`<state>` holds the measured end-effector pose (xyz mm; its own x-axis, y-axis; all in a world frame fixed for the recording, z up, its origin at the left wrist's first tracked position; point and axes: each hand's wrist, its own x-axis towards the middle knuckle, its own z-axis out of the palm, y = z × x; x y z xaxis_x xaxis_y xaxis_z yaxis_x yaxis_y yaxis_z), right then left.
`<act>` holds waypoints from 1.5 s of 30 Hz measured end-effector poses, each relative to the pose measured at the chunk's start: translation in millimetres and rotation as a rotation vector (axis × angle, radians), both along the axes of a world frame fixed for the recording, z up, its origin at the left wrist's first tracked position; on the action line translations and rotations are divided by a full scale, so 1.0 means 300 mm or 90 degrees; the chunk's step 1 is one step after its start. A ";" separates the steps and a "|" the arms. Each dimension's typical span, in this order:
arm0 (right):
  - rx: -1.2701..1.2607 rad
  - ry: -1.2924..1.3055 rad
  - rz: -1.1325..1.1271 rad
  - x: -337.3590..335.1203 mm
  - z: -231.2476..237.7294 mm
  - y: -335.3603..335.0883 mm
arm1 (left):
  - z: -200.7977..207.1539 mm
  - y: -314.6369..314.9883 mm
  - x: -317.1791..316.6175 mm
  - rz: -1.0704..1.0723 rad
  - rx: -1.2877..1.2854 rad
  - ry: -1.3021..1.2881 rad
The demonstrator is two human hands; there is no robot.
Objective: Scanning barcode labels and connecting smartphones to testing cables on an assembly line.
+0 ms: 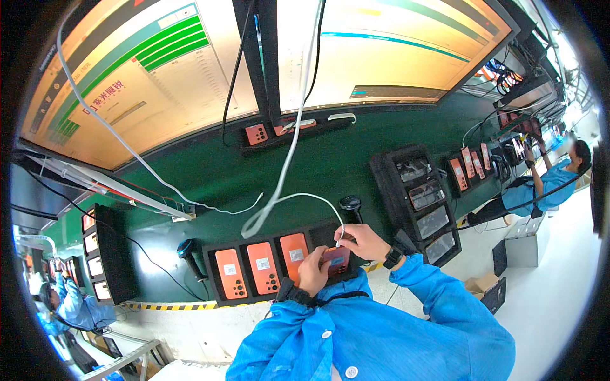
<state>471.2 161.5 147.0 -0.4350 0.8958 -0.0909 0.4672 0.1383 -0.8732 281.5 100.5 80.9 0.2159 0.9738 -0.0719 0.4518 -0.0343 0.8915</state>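
Smartphone (338, 259) is being held at R end of blk tray (244, 263), L hand (311, 272) gripping it w/ fingers clamped on its side. R hand (365, 244) is pinching white cable (273, 203) nr its plug, fingertips together at phone's far edge; can't tell if plug's seated. Three orange phones (262, 270) are lying alongside, to the left; barcode scanner (350, 203) is resting just beyond R hand on grn bench (318, 219).
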 end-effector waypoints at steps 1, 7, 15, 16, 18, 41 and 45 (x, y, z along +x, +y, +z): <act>0.000 0.001 0.002 -0.001 0.005 0.006 | -0.007 -0.002 0.002 0.003 -0.002 -0.008; 0.179 -0.117 0.076 -0.014 0.038 -0.005 | -0.013 -0.007 0.005 -0.005 0.025 0.002; -0.033 -0.015 -0.157 -0.012 -0.303 0.198 | -0.034 0.032 -0.113 0.116 0.115 0.078; -0.003 -0.018 -0.224 -0.031 -0.351 0.209 | -0.071 0.018 -0.167 0.138 0.042 0.003; 0.273 -0.109 -0.413 -0.131 -0.401 0.192 | -0.062 -0.006 -0.284 0.221 0.014 -0.104; -0.172 0.099 -0.277 -0.476 -0.296 -0.700 | -0.090 -0.169 -1.164 0.323 -0.244 -0.236; -0.006 -0.200 -0.223 -0.419 -0.283 -0.875 | -0.042 -0.280 -1.079 0.224 -0.413 -0.301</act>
<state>345.4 -100.9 62.1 -0.0564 0.9824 -0.1782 0.7263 -0.0822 -0.6825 -42.1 16.6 68.2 0.0587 0.7873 -0.6137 -0.0811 0.6165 0.7832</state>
